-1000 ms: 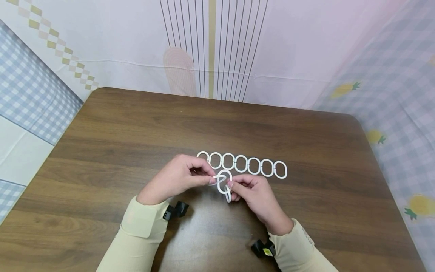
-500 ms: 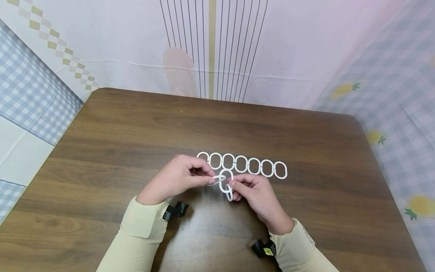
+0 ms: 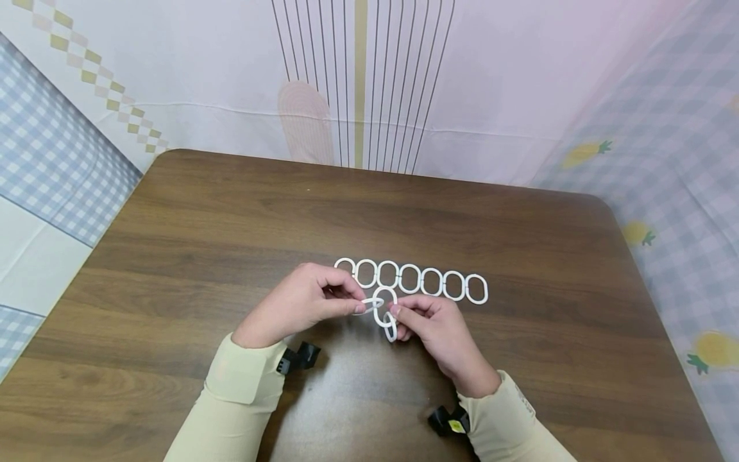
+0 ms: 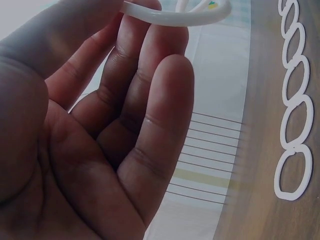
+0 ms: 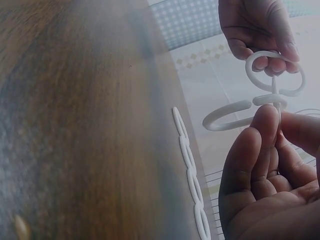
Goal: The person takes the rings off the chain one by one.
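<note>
Head view: left hand (image 3: 308,296) pinches an oval link (image 3: 370,299); right hand (image 3: 435,327) pinches the middle link (image 3: 376,315), shifted slightly toward the tabletop's (image 3: 577,289) right edge, third link (image 3: 395,332) attached.

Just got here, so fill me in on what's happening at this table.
A person is handling a short chain of three white oval links above the wooden table. The left grip pinches the first link, which passes through the middle link. The right grip appears to pinch that middle one, with the third link looped onto it. Beyond, seven more white links lie in a row; whether those are joined is unclear.
</note>
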`<move>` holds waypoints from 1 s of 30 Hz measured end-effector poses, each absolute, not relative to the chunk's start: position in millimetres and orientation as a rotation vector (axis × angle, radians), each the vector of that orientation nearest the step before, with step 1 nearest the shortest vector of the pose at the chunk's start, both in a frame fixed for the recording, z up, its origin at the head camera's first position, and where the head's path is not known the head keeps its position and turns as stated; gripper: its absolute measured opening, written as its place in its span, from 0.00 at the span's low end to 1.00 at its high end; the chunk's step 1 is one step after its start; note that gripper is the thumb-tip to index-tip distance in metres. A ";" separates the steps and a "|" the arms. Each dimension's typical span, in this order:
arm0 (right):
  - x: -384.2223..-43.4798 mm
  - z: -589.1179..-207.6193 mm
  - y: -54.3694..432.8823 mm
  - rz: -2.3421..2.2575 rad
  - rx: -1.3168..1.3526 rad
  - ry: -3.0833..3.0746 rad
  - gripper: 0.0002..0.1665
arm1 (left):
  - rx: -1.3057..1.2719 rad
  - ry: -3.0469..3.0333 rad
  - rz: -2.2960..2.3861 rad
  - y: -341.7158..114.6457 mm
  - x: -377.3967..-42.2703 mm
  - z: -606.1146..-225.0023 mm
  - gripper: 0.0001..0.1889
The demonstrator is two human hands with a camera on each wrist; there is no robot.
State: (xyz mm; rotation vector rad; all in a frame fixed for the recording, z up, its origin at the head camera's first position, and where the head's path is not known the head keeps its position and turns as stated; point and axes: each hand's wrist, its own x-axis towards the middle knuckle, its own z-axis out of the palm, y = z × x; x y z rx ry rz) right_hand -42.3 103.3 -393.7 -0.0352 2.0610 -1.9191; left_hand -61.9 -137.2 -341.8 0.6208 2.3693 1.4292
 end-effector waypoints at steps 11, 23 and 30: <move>-44.4 -394.2 103.3 -1.948 -0.003 2.046 0.15 | 0.559 2.356 1.464 -140.7 -62.1 -341.6 0.03; -43.6 -392.9 104.7 -1.944 -0.010 2.045 0.13 | 0.397 2.425 1.584 -148.4 -65.1 -343.1 0.03; -43.5 -393.7 104.8 -1.955 -0.027 2.038 0.13 | 0.279 2.437 1.609 -151.8 -66.4 -343.5 0.02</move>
